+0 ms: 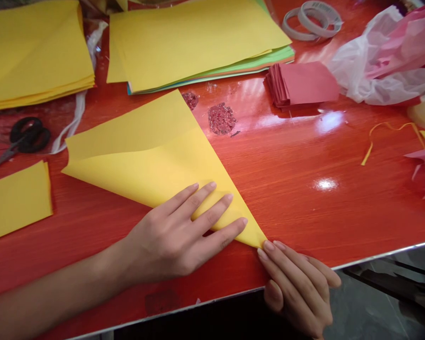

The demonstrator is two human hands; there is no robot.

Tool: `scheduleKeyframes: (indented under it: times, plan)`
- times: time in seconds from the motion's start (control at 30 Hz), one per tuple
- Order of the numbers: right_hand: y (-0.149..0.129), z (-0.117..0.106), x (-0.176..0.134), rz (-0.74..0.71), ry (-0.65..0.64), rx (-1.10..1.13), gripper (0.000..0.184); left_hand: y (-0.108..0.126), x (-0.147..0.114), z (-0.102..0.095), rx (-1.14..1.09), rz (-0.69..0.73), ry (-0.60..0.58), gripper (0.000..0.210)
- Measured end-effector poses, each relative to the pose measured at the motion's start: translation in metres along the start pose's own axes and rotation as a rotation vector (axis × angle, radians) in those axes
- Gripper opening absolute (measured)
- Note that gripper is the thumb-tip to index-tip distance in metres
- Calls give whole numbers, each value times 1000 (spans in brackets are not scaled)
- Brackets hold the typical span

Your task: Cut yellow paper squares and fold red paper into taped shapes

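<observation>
A sheet of yellow paper (141, 160) lies on the red table, folded over itself and narrowing to a sharp point near the front edge. My left hand (180, 231) rests flat on its folded layer, fingers spread. At the pointed corner, the straight fingertips of my right hand (299, 288) touch the paper. The right thumb is held apart from those fingers, below the table edge. The folded flap curves up a little and is not fully creased.
Stacks of yellow paper (31, 52) and coloured paper (198, 42) lie at the back. Black-handled scissors (30, 134) and a small yellow piece (17, 200) are left. Tape rolls (320, 19), red cut pieces (308, 84) and a plastic bag (361, 71) sit right.
</observation>
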State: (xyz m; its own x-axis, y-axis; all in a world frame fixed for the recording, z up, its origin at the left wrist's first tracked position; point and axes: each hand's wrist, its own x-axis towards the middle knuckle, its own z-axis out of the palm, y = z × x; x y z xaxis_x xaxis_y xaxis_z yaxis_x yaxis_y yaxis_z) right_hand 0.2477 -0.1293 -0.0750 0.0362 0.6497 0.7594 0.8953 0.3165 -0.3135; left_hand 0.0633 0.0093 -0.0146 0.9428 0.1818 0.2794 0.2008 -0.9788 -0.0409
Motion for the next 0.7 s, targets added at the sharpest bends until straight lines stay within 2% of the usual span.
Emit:
scheduleKeyframes:
  times: [0.7]
  plan:
    - [0,0,1,1,-10,-2,23,0,0,1,-29,-4,9,36]
